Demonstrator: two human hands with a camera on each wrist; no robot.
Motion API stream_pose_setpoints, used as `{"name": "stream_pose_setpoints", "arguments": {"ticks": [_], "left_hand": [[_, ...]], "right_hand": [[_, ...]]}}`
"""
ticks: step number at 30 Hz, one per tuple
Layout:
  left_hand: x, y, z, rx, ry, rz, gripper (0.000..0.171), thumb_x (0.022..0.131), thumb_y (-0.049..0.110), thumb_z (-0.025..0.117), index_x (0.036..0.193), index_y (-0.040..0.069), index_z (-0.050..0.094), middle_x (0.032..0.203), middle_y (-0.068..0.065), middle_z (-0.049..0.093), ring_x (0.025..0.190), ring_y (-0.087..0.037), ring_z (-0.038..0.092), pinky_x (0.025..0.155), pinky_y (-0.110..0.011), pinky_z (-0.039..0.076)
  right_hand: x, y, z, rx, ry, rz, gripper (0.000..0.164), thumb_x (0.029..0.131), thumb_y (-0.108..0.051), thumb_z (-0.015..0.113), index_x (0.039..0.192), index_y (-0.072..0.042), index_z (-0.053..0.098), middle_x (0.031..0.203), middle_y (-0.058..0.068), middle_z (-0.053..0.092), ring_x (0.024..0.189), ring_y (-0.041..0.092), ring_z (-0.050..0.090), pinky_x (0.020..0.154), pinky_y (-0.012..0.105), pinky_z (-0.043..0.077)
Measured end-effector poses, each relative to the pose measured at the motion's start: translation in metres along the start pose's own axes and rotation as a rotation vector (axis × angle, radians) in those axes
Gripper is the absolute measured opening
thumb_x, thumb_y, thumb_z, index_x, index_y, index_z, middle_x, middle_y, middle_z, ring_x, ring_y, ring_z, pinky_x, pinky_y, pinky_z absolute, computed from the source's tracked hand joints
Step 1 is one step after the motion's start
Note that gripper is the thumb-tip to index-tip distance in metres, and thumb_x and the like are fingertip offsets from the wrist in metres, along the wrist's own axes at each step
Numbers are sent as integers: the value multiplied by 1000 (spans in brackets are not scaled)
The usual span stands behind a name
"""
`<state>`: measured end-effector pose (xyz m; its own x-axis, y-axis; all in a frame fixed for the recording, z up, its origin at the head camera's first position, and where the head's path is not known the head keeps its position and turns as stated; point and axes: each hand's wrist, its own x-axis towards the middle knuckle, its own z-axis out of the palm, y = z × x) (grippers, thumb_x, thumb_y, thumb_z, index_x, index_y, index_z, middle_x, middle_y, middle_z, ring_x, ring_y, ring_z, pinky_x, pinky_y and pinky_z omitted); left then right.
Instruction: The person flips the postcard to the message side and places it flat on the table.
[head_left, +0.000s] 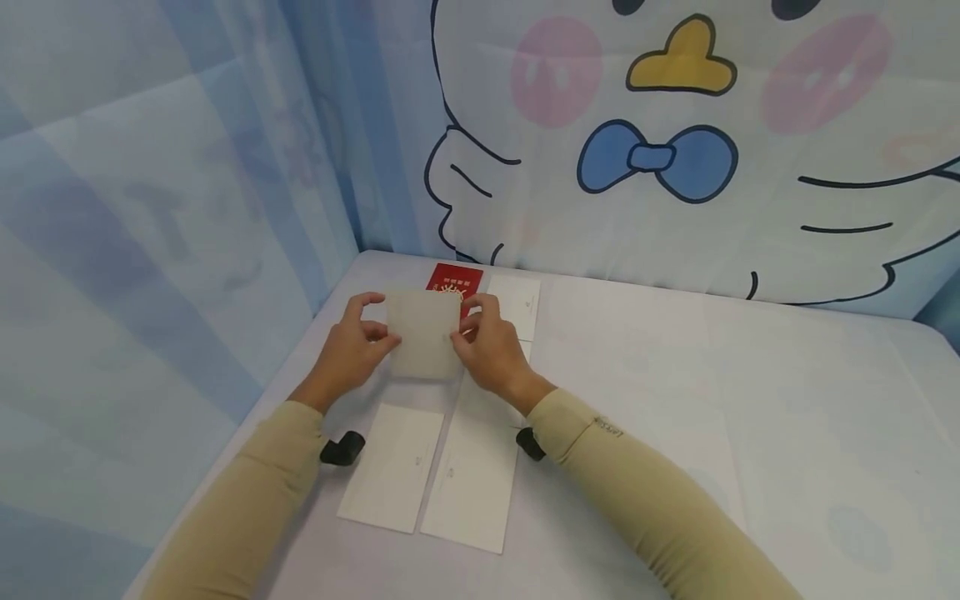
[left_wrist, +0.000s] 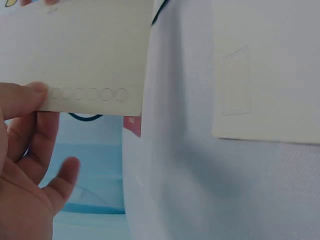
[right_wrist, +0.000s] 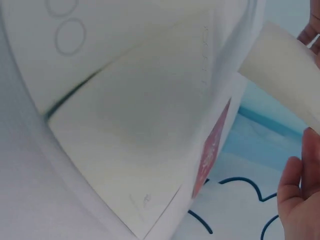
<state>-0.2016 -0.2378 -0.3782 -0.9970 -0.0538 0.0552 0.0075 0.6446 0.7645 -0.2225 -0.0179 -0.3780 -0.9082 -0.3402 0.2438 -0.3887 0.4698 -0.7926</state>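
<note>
Between both hands, a cream paper envelope (head_left: 424, 337) is held up above the table. My left hand (head_left: 351, 354) pinches its left edge, thumb in front and fingers behind. On the opposite edge, my right hand (head_left: 495, 350) pinches it with thumb and fingers. A row of printed circles runs along the envelope (left_wrist: 95, 65) in the left wrist view. Under and beyond it, a red packet (head_left: 459, 275) with light lettering lies partly hidden. Other cream envelopes lie below the hands: one at the left (head_left: 393, 467), and a column to its right (head_left: 472, 483).
Another envelope (head_left: 517, 302) lies at the back of the column. The white-covered table (head_left: 712, 433) extends to the right. A pale curtain (head_left: 172, 208) hangs at the left, and a cartoon-printed cloth (head_left: 540, 192) behind. Black wrist devices (head_left: 342, 448) sit under both sleeves.
</note>
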Motion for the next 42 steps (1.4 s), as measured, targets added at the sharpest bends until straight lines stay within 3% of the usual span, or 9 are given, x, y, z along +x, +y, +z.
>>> {"name": "stream_pose_setpoints", "arguments": {"ticks": [5, 8, 13, 20, 25, 30, 33, 42], "left_hand": [[-1, -1, 4, -50, 59, 72, 58, 96, 11, 67, 144, 10, 35, 112, -15, 64, 93, -28, 62, 83, -41, 55], [-1, -2, 6, -49, 88, 137, 46, 96, 9, 67, 136, 6, 45, 113, -15, 61, 96, -30, 62, 82, -43, 54], [-1, -1, 10, 6, 85, 188, 31, 95, 7, 67, 123, -2, 57, 117, -19, 60, 103, -33, 60, 94, -47, 49], [0, -3, 19, 168, -50, 121, 53, 94, 14, 71, 141, 2, 49, 138, -20, 48, 112, -32, 54, 97, -45, 50], [0, -6, 25, 234, -69, 119, 50, 94, 13, 71, 138, 1, 52, 138, -21, 47, 104, -30, 55, 89, -42, 52], [1, -9, 32, 247, -71, 98, 40, 93, 13, 73, 128, 0, 59, 130, -19, 52, 98, -28, 56, 86, -39, 53], [1, -10, 35, 254, -82, 85, 36, 92, 14, 74, 123, 0, 62, 127, -18, 54, 97, -28, 57, 87, -38, 53], [2, -9, 36, 270, -137, -18, 41, 93, 16, 74, 130, 4, 60, 138, -17, 51, 112, -30, 57, 97, -45, 50]], "right_hand": [[0, 3, 2, -10, 48, -39, 31, 98, -8, 63, 125, -4, 48, 106, 10, 60, 92, 23, 65, 79, 31, 57], [0, 5, 3, -51, 50, -47, 25, 99, -9, 62, 122, -2, 56, 109, 11, 61, 93, 23, 64, 82, 30, 57], [0, 7, 2, -89, -12, 12, 36, 99, -12, 63, 133, 1, 56, 121, 14, 59, 96, 23, 62, 82, 28, 56], [-2, 12, 4, -188, -162, 102, 60, 97, -17, 67, 150, -2, 41, 140, 17, 45, 97, 20, 58, 83, 26, 54], [-3, 15, 8, -249, -203, 109, 64, 98, -19, 67, 152, -2, 38, 145, 18, 42, 106, 23, 56, 94, 31, 51], [-4, 17, 9, -402, -218, 92, 64, 98, -23, 67, 151, -2, 40, 144, 17, 45, 127, 27, 50, 108, 38, 42], [-3, 17, 9, -481, -229, 89, 63, 98, -25, 66, 150, -1, 41, 143, 18, 47, 130, 29, 49, 108, 39, 41], [2, 20, 14, -523, -300, 124, 66, 96, -27, 69, 150, -2, 41, 144, 18, 47, 128, 29, 51, 107, 40, 42]]}}
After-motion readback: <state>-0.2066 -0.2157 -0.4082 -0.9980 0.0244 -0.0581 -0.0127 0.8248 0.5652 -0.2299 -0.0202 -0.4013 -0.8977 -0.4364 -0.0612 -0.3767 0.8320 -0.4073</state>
